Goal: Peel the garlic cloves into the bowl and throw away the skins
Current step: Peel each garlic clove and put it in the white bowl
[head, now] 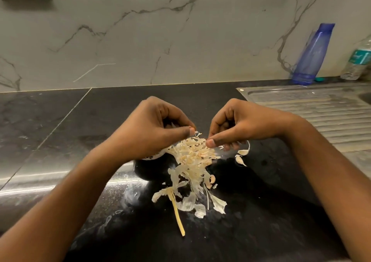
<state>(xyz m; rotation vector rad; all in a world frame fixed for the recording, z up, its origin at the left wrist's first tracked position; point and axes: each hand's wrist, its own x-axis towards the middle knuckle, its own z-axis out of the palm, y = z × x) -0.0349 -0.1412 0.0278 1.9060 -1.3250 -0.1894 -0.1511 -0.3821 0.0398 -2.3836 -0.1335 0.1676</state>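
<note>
Head view: the left hand (152, 129) pinches a skin sliver (197, 134) at its thumb tip. The right hand (241, 125) has a clenched grip, its contents hidden. Both hover over the skins pile (192, 159) on the desk (60, 141). Unpeeled cloves (241, 160) lie just near-right of the right hand, the closer one. The bowl (153, 155) sits under the left wrist.

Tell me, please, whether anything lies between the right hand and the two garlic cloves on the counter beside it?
Nothing visible does. The two garlic cloves lie on bare counter just off the curled fingers of the right hand; the skin pile sits to their left, not between.
</note>
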